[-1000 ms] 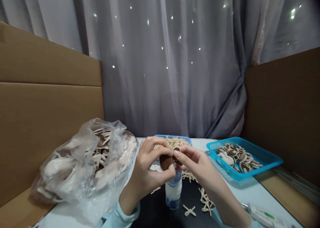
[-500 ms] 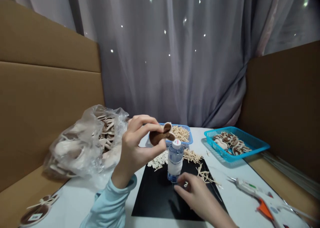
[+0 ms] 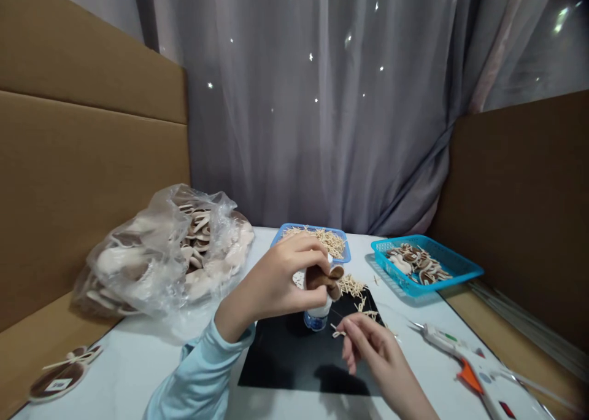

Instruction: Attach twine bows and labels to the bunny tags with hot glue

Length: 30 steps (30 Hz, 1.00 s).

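Observation:
My left hand [image 3: 276, 279] is closed on a brown fuzzy rabbit-head-shaped piece [image 3: 321, 278] with two ears and a pale edge, held up in front of a bottle. That clear blue bottle [image 3: 316, 320] stands on a black mat [image 3: 271, 361] and is mostly hidden behind the hand and the piece. Lower and to the right, the fingertips of my right hand [image 3: 375, 352] pinch a small cream cord bow [image 3: 337, 332] over the mat. Bow and brown piece are apart. Loose cream bows [image 3: 352, 286] lie at the mat's far edge.
A blue basket [image 3: 347, 261] of cream bows stands behind. At right are a teal basket [image 3: 416, 289] with rabbit pieces and a glue gun [image 3: 464, 355]. A clear bag [image 3: 151, 254] of rabbit pieces and one bow-tied piece [image 3: 50, 389] lie left. Cardboard walls [image 3: 92, 162] flank the table.
My left hand has lowered and moved right with the brown piece, now covering much of the bottle. My right hand has shifted slightly right, and a cream bow now shows at its fingertips.

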Motion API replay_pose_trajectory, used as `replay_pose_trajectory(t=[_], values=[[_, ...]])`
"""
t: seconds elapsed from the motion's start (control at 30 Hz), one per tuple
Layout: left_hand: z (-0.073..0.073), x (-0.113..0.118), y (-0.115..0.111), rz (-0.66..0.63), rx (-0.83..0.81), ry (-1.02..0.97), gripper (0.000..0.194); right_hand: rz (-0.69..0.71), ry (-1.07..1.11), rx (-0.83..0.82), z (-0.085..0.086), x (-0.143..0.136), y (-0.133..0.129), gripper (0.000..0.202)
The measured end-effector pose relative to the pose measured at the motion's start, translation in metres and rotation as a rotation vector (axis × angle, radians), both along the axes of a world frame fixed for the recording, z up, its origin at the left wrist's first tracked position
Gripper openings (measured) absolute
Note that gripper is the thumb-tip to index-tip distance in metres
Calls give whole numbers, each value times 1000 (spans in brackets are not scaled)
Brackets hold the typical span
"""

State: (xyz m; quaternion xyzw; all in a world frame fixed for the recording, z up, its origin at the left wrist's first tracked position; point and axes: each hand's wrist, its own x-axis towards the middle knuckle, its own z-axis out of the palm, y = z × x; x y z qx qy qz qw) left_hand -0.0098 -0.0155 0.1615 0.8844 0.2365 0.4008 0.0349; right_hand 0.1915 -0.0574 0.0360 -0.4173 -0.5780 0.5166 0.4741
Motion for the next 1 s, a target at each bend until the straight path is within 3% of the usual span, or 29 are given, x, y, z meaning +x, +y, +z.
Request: replay_pose_trajectory(t=[0.13, 0.23, 0.37, 0.53, 0.67, 0.87, 1.0], values=[[-17, 14, 6, -104, -371, 258, 11, -94, -32, 54, -4, 20, 0, 40], [-45, 34, 14, -199, -701, 511, 13, -193, -5, 78, -10, 33, 3, 38], [-84, 59, 24, -226, -873, 674, 22, -311, 2, 129, -5, 51, 1, 35], [-112, 70, 38, -298, -741, 573, 23, -328, -66, 137, 1, 66, -9, 33], [-125, 73, 50, -246, -650, 489, 29, -306, -120, 133, -2, 61, -18, 34], [-135, 72, 61, -125, -544, 260, 25, -219, -223, 138, -9, 42, -22, 38], [-138, 70, 55, -52, -447, 99, 12, -274, -263, 135, -18, 40, -20, 36]])
